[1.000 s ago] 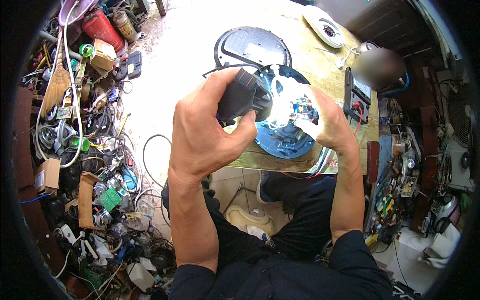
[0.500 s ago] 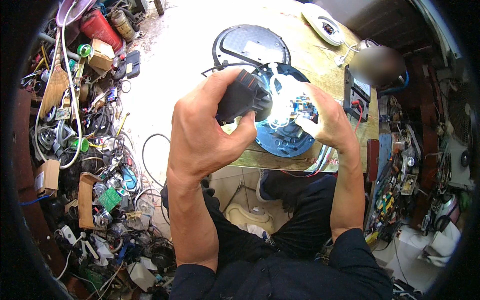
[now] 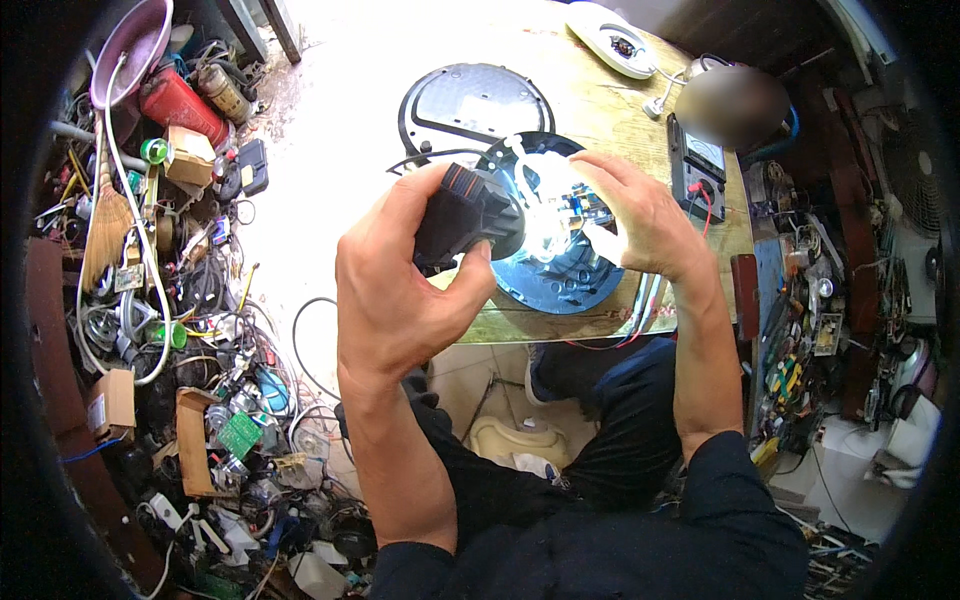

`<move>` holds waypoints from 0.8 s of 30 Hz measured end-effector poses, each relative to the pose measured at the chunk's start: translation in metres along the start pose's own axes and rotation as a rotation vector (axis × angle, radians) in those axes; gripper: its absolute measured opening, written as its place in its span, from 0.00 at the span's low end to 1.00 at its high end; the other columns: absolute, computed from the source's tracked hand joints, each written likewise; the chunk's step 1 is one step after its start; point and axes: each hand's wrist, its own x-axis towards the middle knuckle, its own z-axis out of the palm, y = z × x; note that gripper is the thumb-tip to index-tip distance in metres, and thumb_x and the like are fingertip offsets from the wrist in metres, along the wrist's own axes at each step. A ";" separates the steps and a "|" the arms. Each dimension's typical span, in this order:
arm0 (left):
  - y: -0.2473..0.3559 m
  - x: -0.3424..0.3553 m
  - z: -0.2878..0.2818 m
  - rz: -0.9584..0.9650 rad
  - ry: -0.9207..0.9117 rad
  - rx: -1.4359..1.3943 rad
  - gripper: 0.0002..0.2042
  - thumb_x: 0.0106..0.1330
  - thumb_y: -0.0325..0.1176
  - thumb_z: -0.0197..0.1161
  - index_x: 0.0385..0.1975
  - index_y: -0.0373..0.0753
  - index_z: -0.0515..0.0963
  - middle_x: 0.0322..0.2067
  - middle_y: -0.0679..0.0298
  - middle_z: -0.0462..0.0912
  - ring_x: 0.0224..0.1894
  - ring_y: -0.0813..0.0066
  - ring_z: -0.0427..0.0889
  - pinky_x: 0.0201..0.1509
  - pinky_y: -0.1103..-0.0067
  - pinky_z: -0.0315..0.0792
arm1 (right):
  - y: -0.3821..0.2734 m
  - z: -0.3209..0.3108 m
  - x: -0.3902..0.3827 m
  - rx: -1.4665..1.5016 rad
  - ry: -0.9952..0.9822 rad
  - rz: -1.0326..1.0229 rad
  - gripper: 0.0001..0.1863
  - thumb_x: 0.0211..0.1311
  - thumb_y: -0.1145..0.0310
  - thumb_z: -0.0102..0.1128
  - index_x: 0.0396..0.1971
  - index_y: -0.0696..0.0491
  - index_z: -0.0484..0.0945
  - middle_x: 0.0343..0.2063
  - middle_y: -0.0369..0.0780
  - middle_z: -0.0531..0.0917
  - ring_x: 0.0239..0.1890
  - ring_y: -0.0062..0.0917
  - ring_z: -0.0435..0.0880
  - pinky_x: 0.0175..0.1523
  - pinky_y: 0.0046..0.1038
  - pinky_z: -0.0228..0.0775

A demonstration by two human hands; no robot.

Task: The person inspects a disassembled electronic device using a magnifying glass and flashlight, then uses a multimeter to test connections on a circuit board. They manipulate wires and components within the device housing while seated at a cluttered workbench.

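My left hand (image 3: 385, 265) is wrapped around a black headlamp (image 3: 455, 215) with a ribbed body and a striped strap. Its bright beam falls to the right, onto a small circuit board (image 3: 588, 208) with wires. The thumb and fingers of my right hand (image 3: 645, 220) pinch that board by its right side. Beneath both lies a round dark-blue appliance base (image 3: 570, 288) on the wooden table (image 3: 500, 325). Glare washes out the white wiring in the middle, so its connections cannot be made out. A round black cover (image 3: 480, 98) lies just behind the base.
A multimeter (image 3: 697, 170) with a red lead stands at the table's right side. A white oval device (image 3: 625, 45) sits at the far right corner. Electronic scrap (image 3: 240, 430) crowds the floor on the left, with a straw broom (image 3: 108, 215). More parts (image 3: 795, 340) pile up on the right.
My view has shifted slightly, moving the table things leftward in the picture. Both hands keep their grips on the headlamp and the circuit board.
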 end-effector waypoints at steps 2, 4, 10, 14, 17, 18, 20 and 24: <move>0.001 0.001 0.000 -0.005 0.001 0.003 0.24 0.54 0.23 0.72 0.54 0.31 0.79 0.38 0.53 0.89 0.39 0.62 0.93 0.46 0.73 0.85 | 0.004 0.004 -0.001 0.018 0.029 -0.013 0.43 0.40 0.84 0.72 0.66 0.57 0.75 0.60 0.48 0.83 0.62 0.46 0.82 0.67 0.40 0.76; 0.004 0.001 0.001 -0.020 -0.001 0.002 0.24 0.54 0.23 0.72 0.54 0.31 0.79 0.39 0.53 0.89 0.40 0.62 0.93 0.47 0.73 0.85 | 0.001 -0.001 0.001 0.048 -0.012 0.014 0.44 0.39 0.83 0.73 0.66 0.56 0.75 0.60 0.48 0.83 0.62 0.45 0.83 0.68 0.40 0.75; 0.009 0.002 0.008 -0.057 -0.024 -0.014 0.25 0.53 0.23 0.72 0.55 0.32 0.80 0.39 0.53 0.89 0.40 0.64 0.92 0.47 0.74 0.85 | -0.006 -0.013 0.008 -0.040 -0.001 -0.061 0.43 0.42 0.83 0.74 0.66 0.56 0.75 0.58 0.47 0.85 0.61 0.42 0.84 0.74 0.39 0.69; 0.007 0.003 0.008 0.028 -0.027 -0.015 0.25 0.53 0.20 0.72 0.55 0.32 0.79 0.40 0.55 0.87 0.40 0.65 0.91 0.47 0.74 0.85 | 0.000 -0.010 0.004 -0.133 0.008 -0.069 0.40 0.48 0.85 0.70 0.66 0.54 0.76 0.57 0.46 0.87 0.61 0.39 0.85 0.73 0.38 0.72; 0.007 0.003 0.008 -0.018 -0.035 -0.078 0.24 0.53 0.18 0.72 0.54 0.32 0.79 0.40 0.56 0.86 0.41 0.67 0.90 0.47 0.74 0.84 | -0.002 -0.010 0.004 0.057 0.017 -0.015 0.45 0.41 0.87 0.74 0.67 0.54 0.76 0.60 0.48 0.85 0.66 0.44 0.83 0.68 0.40 0.78; 0.008 0.002 0.008 -0.035 -0.062 -0.076 0.24 0.54 0.18 0.72 0.55 0.32 0.79 0.41 0.57 0.87 0.42 0.70 0.90 0.49 0.76 0.83 | 0.000 -0.009 0.003 0.052 0.019 -0.005 0.44 0.42 0.88 0.73 0.67 0.54 0.76 0.60 0.48 0.85 0.65 0.44 0.84 0.67 0.39 0.79; 0.008 0.001 0.006 -0.073 -0.111 -0.066 0.25 0.57 0.18 0.71 0.57 0.32 0.79 0.44 0.61 0.88 0.45 0.77 0.88 0.53 0.80 0.81 | 0.005 -0.004 0.000 0.045 0.021 0.009 0.42 0.45 0.90 0.70 0.66 0.54 0.77 0.61 0.48 0.85 0.64 0.44 0.85 0.65 0.38 0.81; 0.006 0.002 0.006 -0.041 -0.108 -0.056 0.24 0.56 0.19 0.72 0.55 0.32 0.78 0.42 0.60 0.87 0.44 0.75 0.88 0.51 0.78 0.82 | 0.001 -0.006 0.001 0.038 0.010 0.029 0.42 0.47 0.90 0.67 0.68 0.50 0.76 0.61 0.47 0.85 0.62 0.41 0.86 0.67 0.35 0.81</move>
